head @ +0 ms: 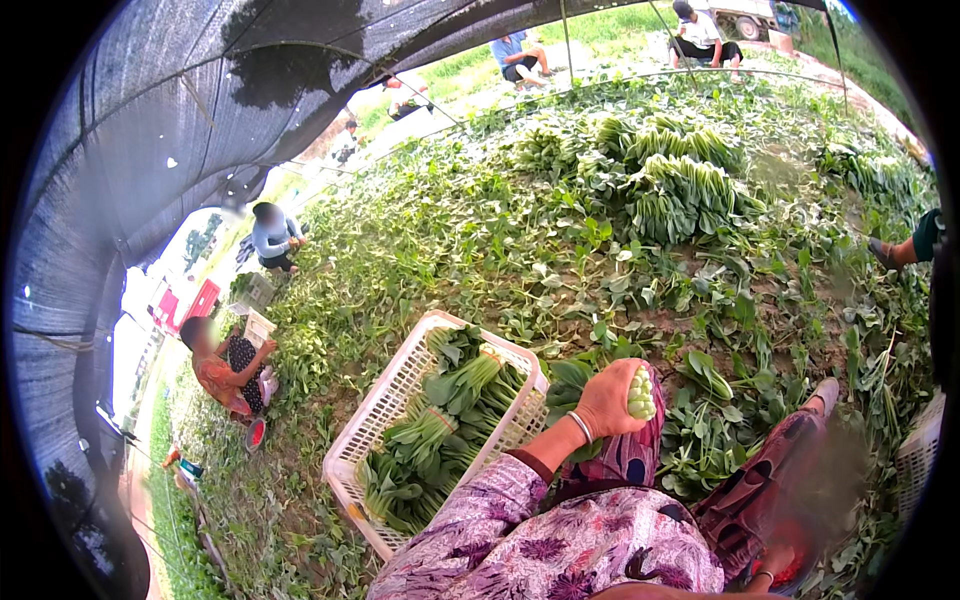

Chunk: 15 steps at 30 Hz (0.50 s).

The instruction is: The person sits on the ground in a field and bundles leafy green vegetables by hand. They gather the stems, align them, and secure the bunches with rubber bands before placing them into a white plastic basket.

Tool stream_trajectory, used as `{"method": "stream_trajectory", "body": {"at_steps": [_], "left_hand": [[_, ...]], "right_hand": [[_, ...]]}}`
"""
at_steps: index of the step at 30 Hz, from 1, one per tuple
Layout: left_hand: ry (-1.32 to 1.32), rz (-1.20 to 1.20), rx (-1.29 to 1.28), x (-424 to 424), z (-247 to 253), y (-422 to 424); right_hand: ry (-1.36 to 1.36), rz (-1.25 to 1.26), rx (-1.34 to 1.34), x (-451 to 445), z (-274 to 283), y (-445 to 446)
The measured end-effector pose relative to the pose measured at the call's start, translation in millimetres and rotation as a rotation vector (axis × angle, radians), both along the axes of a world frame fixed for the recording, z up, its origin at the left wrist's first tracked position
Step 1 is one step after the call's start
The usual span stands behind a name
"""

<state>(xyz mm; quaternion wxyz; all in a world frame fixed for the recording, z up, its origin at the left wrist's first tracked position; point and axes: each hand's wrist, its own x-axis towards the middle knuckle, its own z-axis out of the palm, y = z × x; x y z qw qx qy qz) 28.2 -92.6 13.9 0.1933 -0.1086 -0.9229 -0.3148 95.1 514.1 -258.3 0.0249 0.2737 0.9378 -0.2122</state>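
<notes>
My left hand [609,399] is closed around a bunch of leafy greens [642,394] above my knee. Its pale cut stem ends face right, and its dark leaves hang out on the left, below the wrist bracelet. At the lower right, my right hand [777,556] reaches down to small red things, perhaps rubber bands [789,574], in a container. A smudge on the lens blurs its fingers. Left of me stands a pale plastic crate [346,450] with slotted walls. Banded bundles of greens [427,435] lie in it.
Loose greens [705,375] lie between my legs. Ahead are stacked bunches [679,187]. Several people sit or squat about the field, one on the left [225,367] beside a bowl [256,433]. Another crate [921,450] stands at the right edge. Shade netting [172,150] hangs overhead.
</notes>
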Motion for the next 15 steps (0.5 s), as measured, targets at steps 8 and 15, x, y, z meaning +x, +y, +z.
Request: {"method": "stream_trajectory", "body": {"at_steps": [8,15], "left_hand": [[-0.031,0.071,-0.092,8,-2,-1],[-0.018,0.048,-0.085,4,5,9]], "right_hand": [[0.693,0.078,-0.162,-128,58,-42],[1.012,0.275,-1.002,-132,318,-247]]}}
